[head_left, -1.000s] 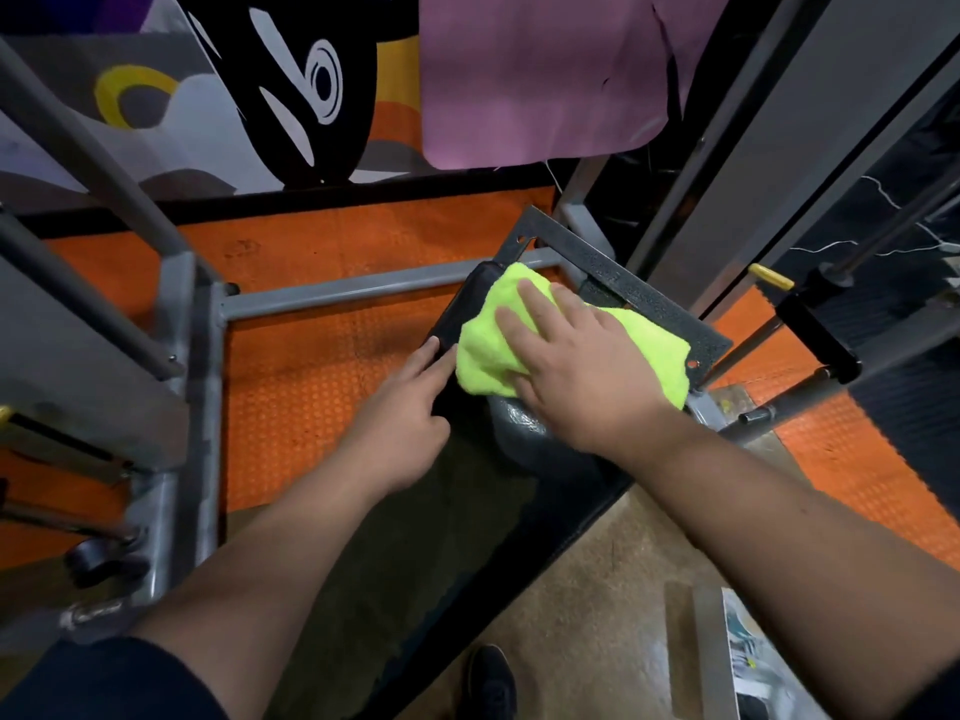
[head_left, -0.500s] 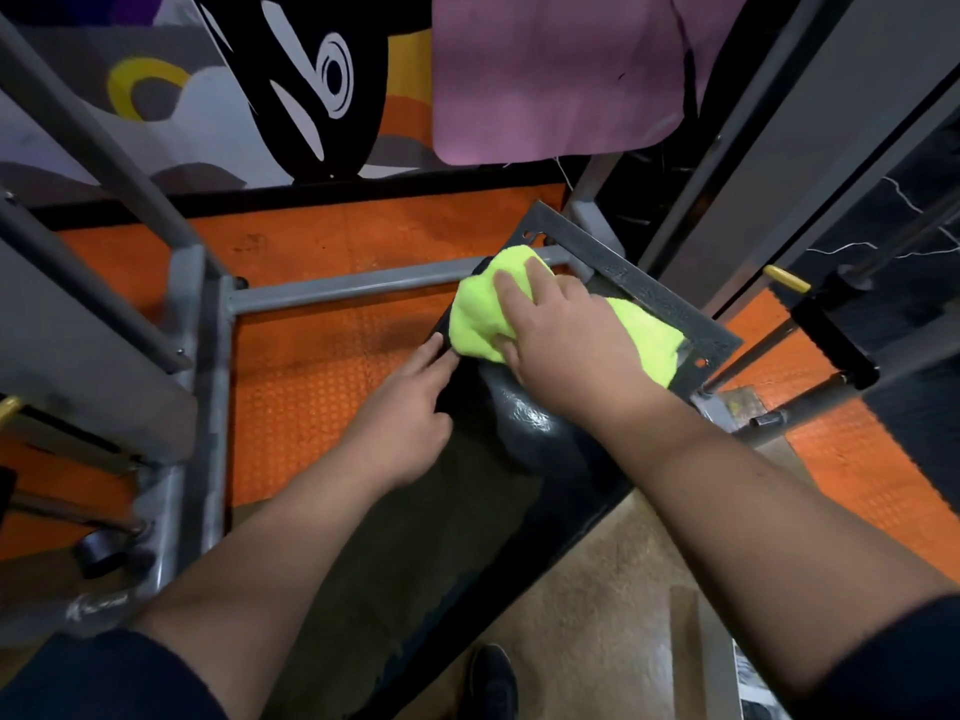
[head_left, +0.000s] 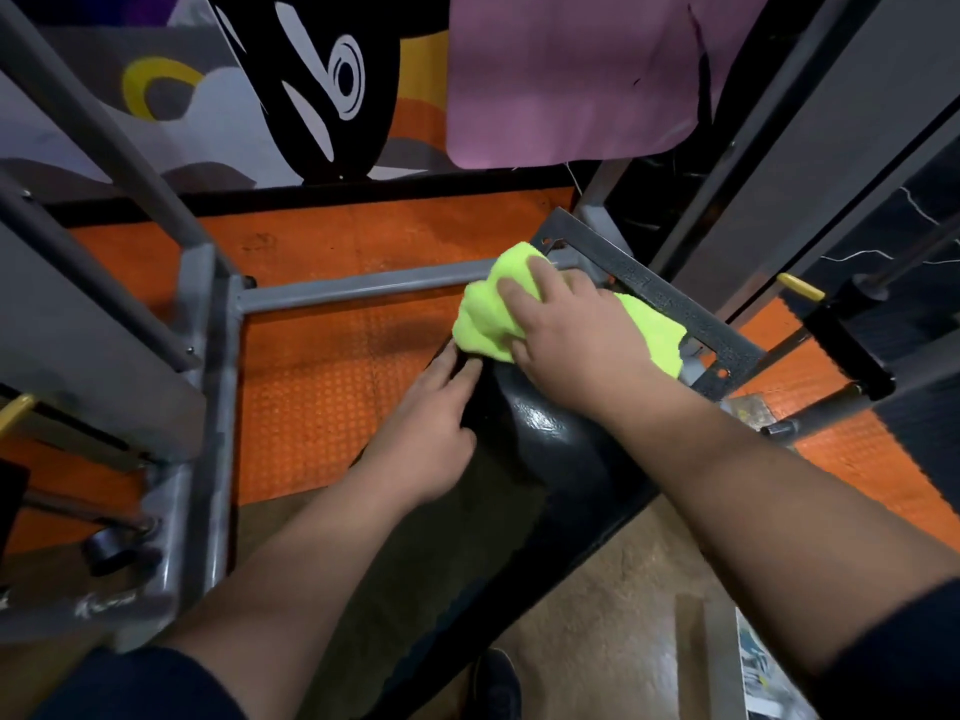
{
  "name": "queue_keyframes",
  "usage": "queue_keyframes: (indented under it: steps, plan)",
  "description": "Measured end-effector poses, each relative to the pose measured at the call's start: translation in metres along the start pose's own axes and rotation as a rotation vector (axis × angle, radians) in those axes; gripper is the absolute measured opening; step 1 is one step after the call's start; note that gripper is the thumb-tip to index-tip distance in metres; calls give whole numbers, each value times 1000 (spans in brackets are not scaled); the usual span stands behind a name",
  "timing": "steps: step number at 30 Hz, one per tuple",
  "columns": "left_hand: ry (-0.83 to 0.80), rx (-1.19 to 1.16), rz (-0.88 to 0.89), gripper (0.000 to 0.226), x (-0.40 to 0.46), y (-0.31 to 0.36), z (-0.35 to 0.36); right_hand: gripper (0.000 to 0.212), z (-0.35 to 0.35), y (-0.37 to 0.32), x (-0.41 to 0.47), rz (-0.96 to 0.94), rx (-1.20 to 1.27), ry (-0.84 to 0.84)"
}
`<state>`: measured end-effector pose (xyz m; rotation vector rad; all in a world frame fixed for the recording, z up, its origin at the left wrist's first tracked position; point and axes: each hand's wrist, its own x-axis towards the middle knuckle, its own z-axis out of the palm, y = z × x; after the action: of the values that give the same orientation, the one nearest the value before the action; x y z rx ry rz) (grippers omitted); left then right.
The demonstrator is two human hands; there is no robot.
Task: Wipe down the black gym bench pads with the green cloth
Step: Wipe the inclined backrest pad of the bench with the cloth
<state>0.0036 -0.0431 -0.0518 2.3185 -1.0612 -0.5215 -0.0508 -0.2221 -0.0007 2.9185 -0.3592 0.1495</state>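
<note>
So it's two hands, one cloth, one pad in shot. The right hand [head_left: 576, 345] lies flat on the green cloth [head_left: 491, 317], fingers stretched out and close together, pressing it onto the far end of the black bench pad [head_left: 550, 439]. Cloth bunches up ahead of and to the left of those fingertips, and one more flap pokes out on the far side of the hand, up against the dark metal plate [head_left: 675, 309]. The middle of the cloth is hidden under the palm.

Left hand [head_left: 431, 433] rests on the pad's left edge, fingers straight and together, tips just short of the cloth. Thumb side is hard to make out.

One grey crossbar [head_left: 363, 288] runs off to the left from beyond the right fingertips, over the orange floor mat [head_left: 322, 387]. One yellow-tipped pin [head_left: 800, 288] way off right.

The plate has some embossed marks, too blurry to read. One shoe [head_left: 493, 683] is cut off at the bottom, and some printed paper [head_left: 763, 672] is cropped bottom right, unreadable.
</note>
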Motion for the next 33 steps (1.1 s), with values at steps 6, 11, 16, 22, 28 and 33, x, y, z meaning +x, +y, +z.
queue_keyframes:
  steps: [6, 11, 16, 22, 28, 33]
  plan:
    - [0, 33, 22, 85, -1, 0, 1, 55, 2, -1, -5, -127, -30, -1]
    - [5, 33, -18, 89, -2, 0, -1, 49, -5, -12, 27, -22, -13, -49]
    - [7, 18, -6, 90, -3, -2, 6, 46, -6, 4, 17, -157, 21, -82]
    - [57, -109, 1, 85, -3, -9, 0, 44, -7, -23, 44, -120, -111, -103]
    - [180, -125, -79, 67, -25, -21, 9, 43, -9, -5, 49, -184, -4, -121]
    - [184, -73, -144, 59, -40, -37, 18, 45, -5, -23, 50, -277, -170, -136]
